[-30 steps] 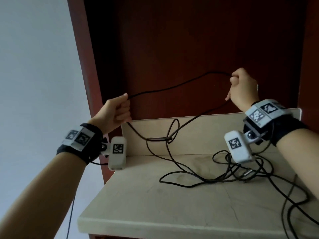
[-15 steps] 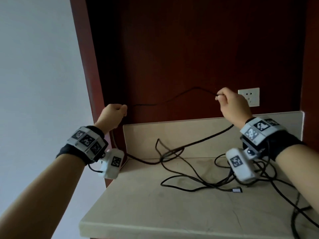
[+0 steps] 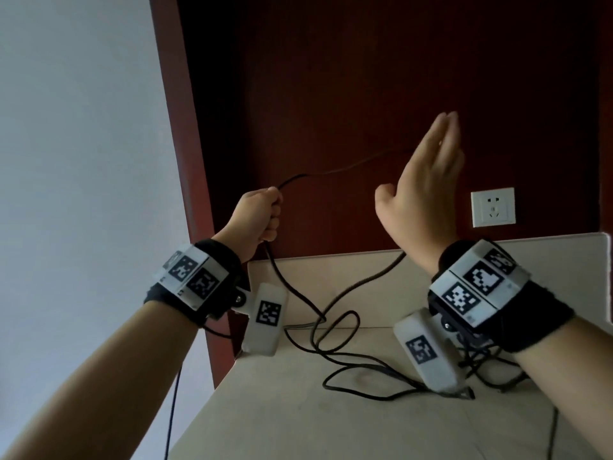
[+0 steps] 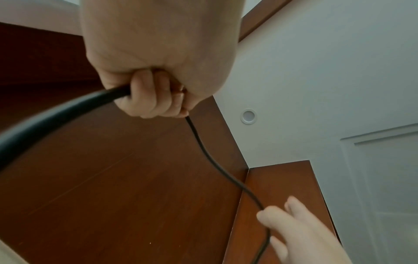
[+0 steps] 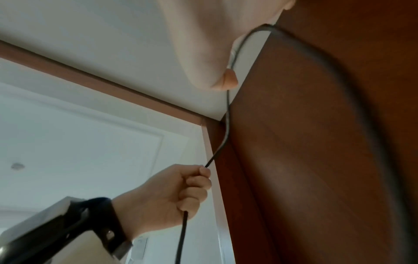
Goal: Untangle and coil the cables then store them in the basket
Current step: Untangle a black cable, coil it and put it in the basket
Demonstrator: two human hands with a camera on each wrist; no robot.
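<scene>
My left hand (image 3: 262, 214) is a fist that grips a black cable (image 3: 288, 180) in front of the dark wooden back panel. From the fist the cable runs right to my raised right hand (image 3: 428, 180). That hand's fingers are straight, and the cable lies draped across them without being pinched. In the left wrist view the cable (image 4: 203, 151) leaves the left hand (image 4: 158, 96) and crosses the right hand's fingers (image 4: 278, 219). In the right wrist view the cable (image 5: 228, 110) hangs from the right hand (image 5: 203, 44) to the left hand (image 5: 181, 192). No basket is in view.
More black cables lie tangled (image 3: 491, 366) on the beige countertop (image 3: 365, 433) under my right wrist, with a plug end (image 3: 466, 393) beside them. A white wall socket (image 3: 493, 207) sits on the back panel (image 3: 365, 78). The counter's left edge drops off beside a grey wall.
My right hand has let go of its pinch and opened, fingers raised, with the cable now draped over it. My left hand has moved right, closer to the right hand.
</scene>
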